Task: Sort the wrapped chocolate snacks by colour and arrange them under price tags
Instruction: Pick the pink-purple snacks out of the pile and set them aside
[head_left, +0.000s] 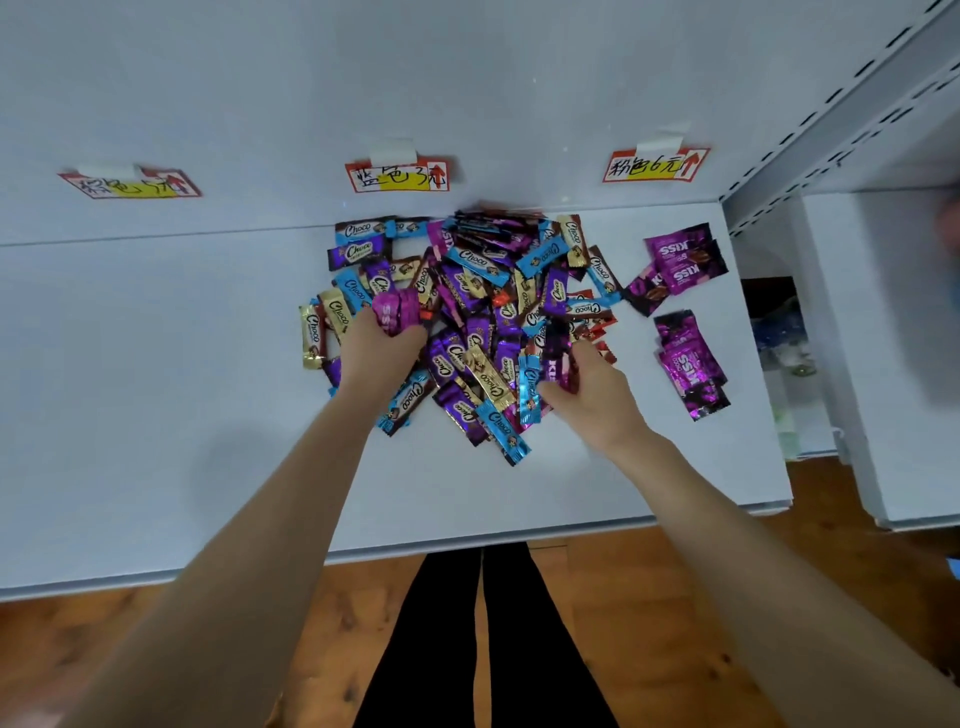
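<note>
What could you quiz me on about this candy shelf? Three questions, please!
1. True or false: the left hand grips a pink packet.
2. How many price tags are taped on the back wall?
3. The sorted pink packets lie below which tag? A left, B middle, C right.
Key: 1 true; 2 three; 3 C, the right tag.
</note>
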